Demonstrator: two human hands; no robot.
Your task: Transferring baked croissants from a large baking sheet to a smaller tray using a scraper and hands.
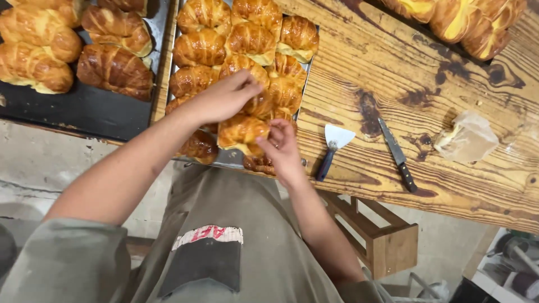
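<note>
Wooden planking, heavily grained and stained dark in patches, forms the work surface (426, 84) before you, with bare concrete floor below its near edge. On it sits a metal tray (227, 159) crowded with glazed golden croissants, and a second, darker tray (84, 109) lies to its left with more of the same.

Your left hand (222, 100) rests over the middle of the metal tray, fingers curled down onto the pastries; whether it pinches one or merely steadies the batch cannot be told from this angle. Your right hand (282, 148) is at the tray's near edge, fingertips closed lightly on the side of the front croissant (241, 132), which sits touching its neighbours.

Handling assessment: the croissant looks light, soft and flaky, with a shiny crust likely to crack or dent under pressure (the glaze may also be a little tacky). Take hold low on the thick middle, from both flanks, rather than by the thin curled ends, which would probably snap off.

Other items noted: a scraper (332, 147) with a pale blade and dark handle lies just right of the tray; a knife (396, 153) lies beside it, well apart from your hands; a crumpled clear bag (467, 138) sits farther right. Further croissants (457, 19) occupy the far right corner.
</note>
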